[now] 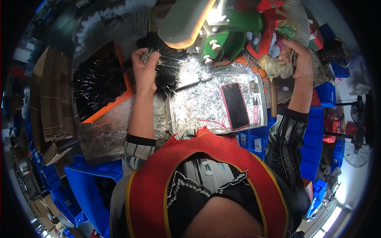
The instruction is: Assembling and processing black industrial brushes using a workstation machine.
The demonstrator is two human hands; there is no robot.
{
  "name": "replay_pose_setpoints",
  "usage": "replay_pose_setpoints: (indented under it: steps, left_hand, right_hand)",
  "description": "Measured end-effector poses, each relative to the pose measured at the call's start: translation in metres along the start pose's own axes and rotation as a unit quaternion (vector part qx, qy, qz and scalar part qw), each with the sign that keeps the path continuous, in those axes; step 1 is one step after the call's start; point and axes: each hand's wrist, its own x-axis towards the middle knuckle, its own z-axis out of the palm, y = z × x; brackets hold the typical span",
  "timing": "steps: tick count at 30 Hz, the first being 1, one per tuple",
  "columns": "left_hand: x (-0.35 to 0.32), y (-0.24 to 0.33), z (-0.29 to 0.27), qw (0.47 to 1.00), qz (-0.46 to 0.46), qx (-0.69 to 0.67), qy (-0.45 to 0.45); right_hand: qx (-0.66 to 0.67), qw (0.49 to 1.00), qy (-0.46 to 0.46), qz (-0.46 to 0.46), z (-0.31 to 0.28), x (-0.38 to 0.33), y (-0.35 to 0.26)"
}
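My left hand (pixel 145 69) is closed, thumb and fingers pinched on thin shiny pins at the edge of a dark bristly heap (pixel 166 75). That heap lies beside a green machine (pixel 216 45), under a bright lamp (pixel 184 23). My right hand (pixel 297 57) curls round a knob wrapped in pale rag (pixel 276 66), next to the machine's red curved part (pixel 262 47). Just left of my left hand sits an orange box (pixel 115 104) full of black pieces with shiny pins. Glare hides the machine's working point.
In front of the machine, a tray (pixel 171 115) holds shiny metal scraps, a phone in a pink case (pixel 235 106) and a slim pink-and-white tool (pixel 255 111). A wooden handle (pixel 273 99) stands right of it. Blue bins (pixel 93 186) flank me; cardboard (pixel 53 95) stands left.
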Motion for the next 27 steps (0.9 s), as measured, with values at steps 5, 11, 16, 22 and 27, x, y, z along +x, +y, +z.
replay_pose_setpoints:
  steps: [5,11,16,22,27]
  left_hand:
    - [-0.002,0.005,0.0,1.0,0.004,0.026,0.012]
    - [-0.017,0.006,0.002,0.997,-0.045,0.01,-0.054]
    - [-0.026,0.001,0.009,0.997,-0.062,0.007,-0.035]
    - [-0.021,-0.018,0.009,0.996,0.028,0.051,0.071]
    - [-0.019,-0.014,0.022,0.992,0.048,0.096,0.062]
  right_hand:
    - [0.022,0.925,0.047,-0.376,0.006,0.007,0.087]
    - [0.137,0.968,0.073,-0.197,0.019,0.0,0.095]
    - [0.082,0.989,0.076,-0.096,0.012,-0.003,0.043]
    - [0.057,0.997,0.045,-0.031,0.003,0.004,0.024]
    - [0.021,0.998,0.051,-0.021,0.006,-0.003,0.003]
